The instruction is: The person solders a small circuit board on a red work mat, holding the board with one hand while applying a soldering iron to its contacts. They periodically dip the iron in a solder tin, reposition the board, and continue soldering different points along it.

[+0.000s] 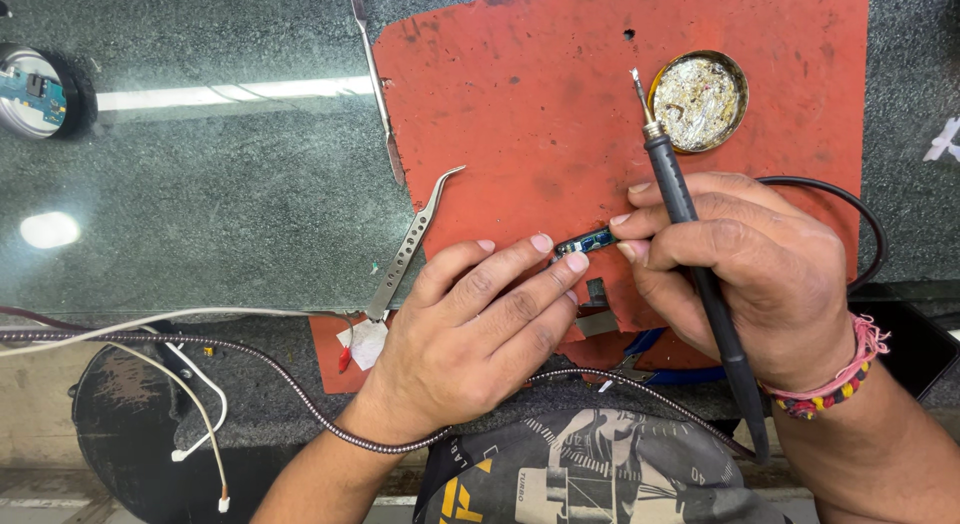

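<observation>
mat: red | soldering iron: black | circuit board: blue | tin: brass

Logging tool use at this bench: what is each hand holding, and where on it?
Right hand grips the soldering iron mid-handle; its fingertips and the left hand pinch the small circuit board by its ends.

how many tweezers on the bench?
2. Curved tweezers lie at the red mat's left edge, by the left hand. Straight tweezers lie above them, along the same edge. Hands may hide more.

bare mat ahead, tweezers left, tin right
</observation>
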### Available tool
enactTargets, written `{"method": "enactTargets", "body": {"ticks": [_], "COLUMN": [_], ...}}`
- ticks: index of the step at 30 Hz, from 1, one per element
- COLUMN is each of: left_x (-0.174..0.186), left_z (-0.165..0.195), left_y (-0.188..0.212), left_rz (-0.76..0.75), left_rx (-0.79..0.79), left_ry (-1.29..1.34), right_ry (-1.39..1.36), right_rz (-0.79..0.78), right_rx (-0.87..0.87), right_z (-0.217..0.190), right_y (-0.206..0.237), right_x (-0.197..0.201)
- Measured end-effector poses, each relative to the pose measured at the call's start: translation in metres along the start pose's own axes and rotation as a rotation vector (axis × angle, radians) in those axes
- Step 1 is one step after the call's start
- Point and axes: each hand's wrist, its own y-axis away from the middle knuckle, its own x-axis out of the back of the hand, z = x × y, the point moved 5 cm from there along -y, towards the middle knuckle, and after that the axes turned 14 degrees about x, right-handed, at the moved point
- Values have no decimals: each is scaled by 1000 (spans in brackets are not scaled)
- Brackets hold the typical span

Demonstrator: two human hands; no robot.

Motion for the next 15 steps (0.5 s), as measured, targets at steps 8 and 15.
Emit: {"method": "enactTargets", "body": {"ticks": [8,15], "left_x": [10,4], "left_z": [-9,-7], "left_y": [-5,-4], "left_rz": [22,109], "left_rx": [98,269], "left_ry": [254,164], "right_ry": [17,9], "right_rz": [-1,7], "right_rx": [0,8], "right_z": [-1,-1], "right_y": [0,-1], "right_x": [0,0]}}
